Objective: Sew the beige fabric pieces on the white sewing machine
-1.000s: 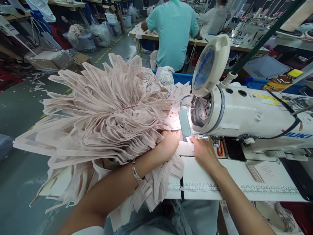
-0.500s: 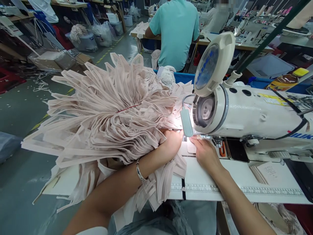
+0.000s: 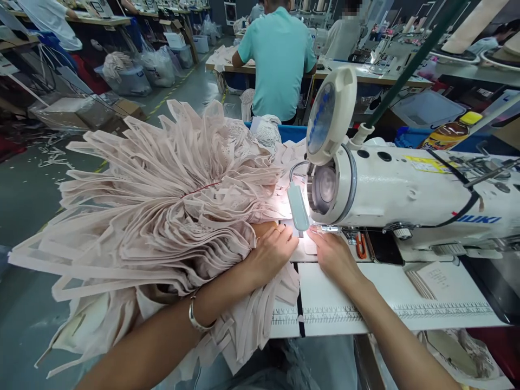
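My left hand (image 3: 273, 252) rests at the right edge of the big heap of pale pink fabric pieces (image 3: 170, 216), left of the needle area. Its fingers are curled in, and whatever they grip is hidden. My right hand (image 3: 335, 254) lies on the machine bed, fingertips together by the presser foot (image 3: 328, 229); anything between them is too small to make out. Over both hands stands the white sewing machine (image 3: 377, 187). A small lamp (image 3: 298, 207) on a bent neck hangs in front of the needle, hiding part of the work.
A ruler strip (image 3: 439, 311) runs along the table's front edge. Orange thread snips (image 3: 361, 245), a dark phone-like slab (image 3: 384, 246) and a card stack (image 3: 433, 280) lie to the right. A drink bottle (image 3: 449, 131) stands behind the machine. Ahead sits a person in a turquoise shirt (image 3: 282, 59).
My view has shifted, so the scene sits further left. My left hand has drawn back slightly from the needle, knuckles now up and fingers more curled. My right hand stays by the presser foot.
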A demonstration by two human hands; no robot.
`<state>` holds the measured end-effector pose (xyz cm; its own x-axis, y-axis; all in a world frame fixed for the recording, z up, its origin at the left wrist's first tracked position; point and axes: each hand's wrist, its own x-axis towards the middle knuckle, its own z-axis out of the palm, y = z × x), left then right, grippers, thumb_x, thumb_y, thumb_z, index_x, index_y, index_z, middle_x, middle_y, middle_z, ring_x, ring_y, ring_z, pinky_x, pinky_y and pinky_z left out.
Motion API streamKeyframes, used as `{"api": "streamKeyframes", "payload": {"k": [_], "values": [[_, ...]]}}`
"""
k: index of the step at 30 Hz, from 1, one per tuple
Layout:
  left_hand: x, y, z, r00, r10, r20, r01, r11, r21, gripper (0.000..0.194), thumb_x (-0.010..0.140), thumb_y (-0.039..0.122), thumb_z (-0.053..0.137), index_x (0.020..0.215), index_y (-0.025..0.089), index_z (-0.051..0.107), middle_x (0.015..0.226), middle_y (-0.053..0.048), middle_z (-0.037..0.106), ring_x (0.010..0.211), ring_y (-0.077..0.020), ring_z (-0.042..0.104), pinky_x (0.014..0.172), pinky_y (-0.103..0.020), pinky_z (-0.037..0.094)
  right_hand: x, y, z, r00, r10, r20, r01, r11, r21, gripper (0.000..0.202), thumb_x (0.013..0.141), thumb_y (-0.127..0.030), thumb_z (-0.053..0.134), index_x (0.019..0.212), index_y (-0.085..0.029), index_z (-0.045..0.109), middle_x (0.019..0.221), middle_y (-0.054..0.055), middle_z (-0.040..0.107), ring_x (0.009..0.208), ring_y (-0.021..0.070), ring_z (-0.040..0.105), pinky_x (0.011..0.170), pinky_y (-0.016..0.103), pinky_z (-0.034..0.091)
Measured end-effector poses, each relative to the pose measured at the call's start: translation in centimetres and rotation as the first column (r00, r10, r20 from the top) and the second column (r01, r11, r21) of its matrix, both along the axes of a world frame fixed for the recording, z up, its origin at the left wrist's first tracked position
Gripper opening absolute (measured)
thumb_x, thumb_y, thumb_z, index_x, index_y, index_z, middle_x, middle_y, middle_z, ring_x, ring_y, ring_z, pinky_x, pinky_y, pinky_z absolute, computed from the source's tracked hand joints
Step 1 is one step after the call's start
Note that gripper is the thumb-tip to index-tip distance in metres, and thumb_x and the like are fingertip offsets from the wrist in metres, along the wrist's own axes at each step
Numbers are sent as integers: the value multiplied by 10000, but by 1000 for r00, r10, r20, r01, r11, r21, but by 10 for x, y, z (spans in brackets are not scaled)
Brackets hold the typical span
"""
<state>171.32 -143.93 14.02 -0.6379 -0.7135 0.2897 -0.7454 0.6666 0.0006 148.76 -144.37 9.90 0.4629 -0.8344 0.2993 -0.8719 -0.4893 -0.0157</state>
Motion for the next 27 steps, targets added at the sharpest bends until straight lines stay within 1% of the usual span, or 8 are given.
{"api": "streamKeyframes", "payload": {"k": [3,7,11,14,19,22,25,27], "values": [[1,-1,-2,1000,-15,-24,12,994,-108,268,1005,64,405,809,185,543,825,-39,557,840,-185,539,719,-286,394,3,1,3,1000,-16,-26,16,1000,14,510,910,-61,393,1336,-197,639,1196,141,707,1099,290,647,975,452,543],[-1,-1,-1,998,-45,-46,33,971,-238,333,1013,33,336,784,190,519,741,-22,516,773,-172,513,682,-294,352,6,2,7,998,-27,-53,28,999,29,473,943,-80,376,1315,-172,653,1186,154,709,1090,293,655,976,445,540],[-4,-1,-3,994,-98,-53,79,956,-282,345,1022,39,315,767,188,492,694,-11,483,681,-165,469,638,-309,312,9,2,13,996,-43,-79,49,996,74,477,968,-103,358,1351,-173,634,1199,162,701,1069,295,659,948,439,542],[-5,-2,-7,992,-126,-5,122,967,-225,309,1003,23,342,781,181,490,729,-16,498,665,-166,453,622,-309,305,12,2,20,991,-75,-114,92,983,159,483,990,-127,348,1402,-179,595,1217,161,691,1096,299,649,968,451,520],[-3,-2,-7,990,-119,75,125,989,-83,232,989,38,423,821,173,510,811,-33,553,754,-185,512,671,-311,357,18,3,29,980,-118,-160,155,958,240,479,1013,-145,332,1420,-206,577,1217,147,688,1077,296,648,983,459,481],[-2,0,-3,986,-123,114,127,991,-27,183,974,52,475,844,165,536,851,-36,593,795,-197,552,717,-323,405,19,3,31,975,-135,-176,177,951,253,464,1017,-147,335,1395,-214,594,1162,138,704,1017,293,653,969,467,467],[-4,3,1,984,-77,161,75,997,22,106,975,85,505,916,152,562,920,-56,633,867,-221,592,772,-345,446,20,3,32,972,-137,-189,179,957,230,442,1011,-146,352,1356,-225,618,1105,133,711,956,286,648,924,452,468],[-5,6,3,981,-49,189,41,998,42,96,979,83,495,958,142,567,961,-77,651,923,-230,611,779,-341,461,21,3,31,971,-147,-191,184,963,198,410,1004,-157,387,1323,-227,635,1047,129,712,898,272,639,880,427,473]]}}
